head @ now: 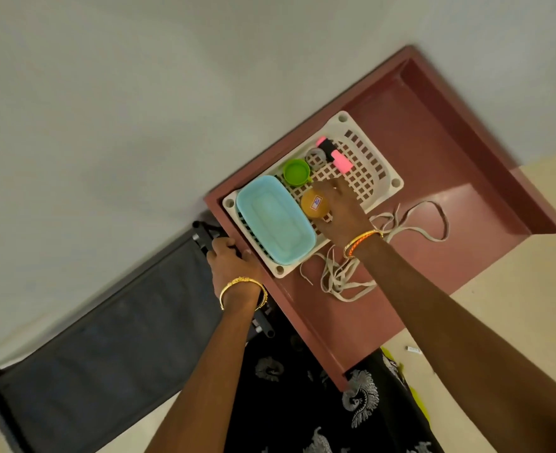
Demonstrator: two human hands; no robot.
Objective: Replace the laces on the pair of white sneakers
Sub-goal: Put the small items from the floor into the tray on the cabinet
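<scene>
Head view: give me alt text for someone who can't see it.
A person's right hand reaches into a white basket on a maroon table, beside an orange jar, while the left hand grips a black frame at the table's edge. Loose beige laces lie beside the basket.

**One sticker, no readable words**

A small white sticker [316,203] with blue marks and a red border sits on top of the amber jar [314,204] in the basket [365,178], too blurred to read. No other lettering shows.
</scene>
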